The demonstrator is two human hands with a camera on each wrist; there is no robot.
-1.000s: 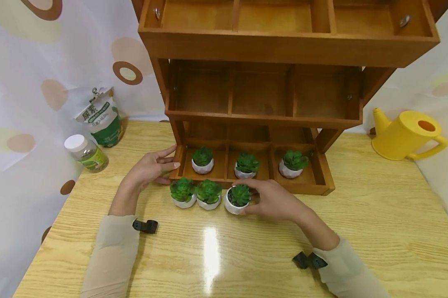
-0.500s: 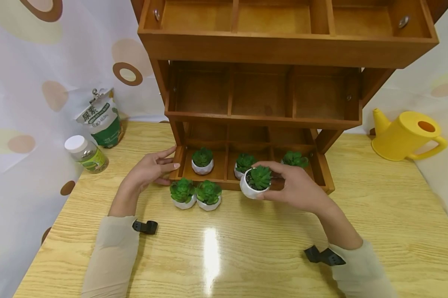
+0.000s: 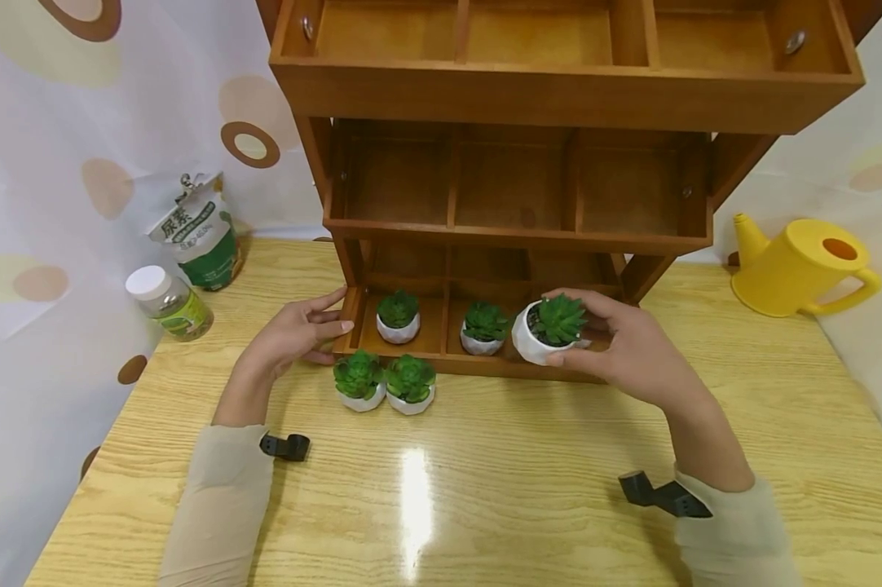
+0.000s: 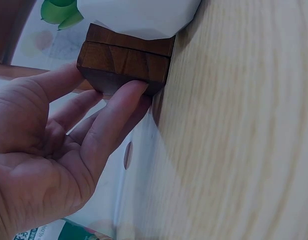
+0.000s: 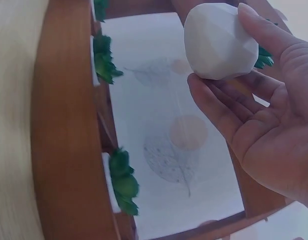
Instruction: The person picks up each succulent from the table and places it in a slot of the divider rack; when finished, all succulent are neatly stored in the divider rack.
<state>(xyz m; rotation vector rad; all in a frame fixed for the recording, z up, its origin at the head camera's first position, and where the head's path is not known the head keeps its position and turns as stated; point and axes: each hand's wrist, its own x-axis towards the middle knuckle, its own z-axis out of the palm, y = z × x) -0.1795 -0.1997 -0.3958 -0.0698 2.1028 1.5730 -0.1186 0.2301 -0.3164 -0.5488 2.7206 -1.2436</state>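
Observation:
My right hand point(image 3: 628, 346) grips a small potted succulent point(image 3: 559, 319) by its white faceted pot, thumb at the front. It is up off the table, over the front right of the shelf's bottom tier point(image 3: 441, 364). In the right wrist view the white pot point(image 5: 221, 42) sits between thumb and fingers. My left hand point(image 3: 294, 333) rests its fingertips against the left end of that tier, seen as a dark wooden end point(image 4: 124, 62) in the left wrist view. Potted succulents stand in the left point(image 3: 399, 316) and middle point(image 3: 482, 328) compartments; the right one's plant is hidden in the head view.
Two potted succulents point(image 3: 359, 381) point(image 3: 410, 383) stand on the table before the shelf. Above rise the middle tier point(image 3: 518, 232) and top tier point(image 3: 566, 98). A capped jar point(image 3: 169, 302) and a bag point(image 3: 202, 232) are left; a yellow watering can point(image 3: 800, 269) is right.
My right hand has lifted the potted succulent off the table and carried it right and toward the bottom tier, now covering the plant in the right compartment. My left hand has stayed put.

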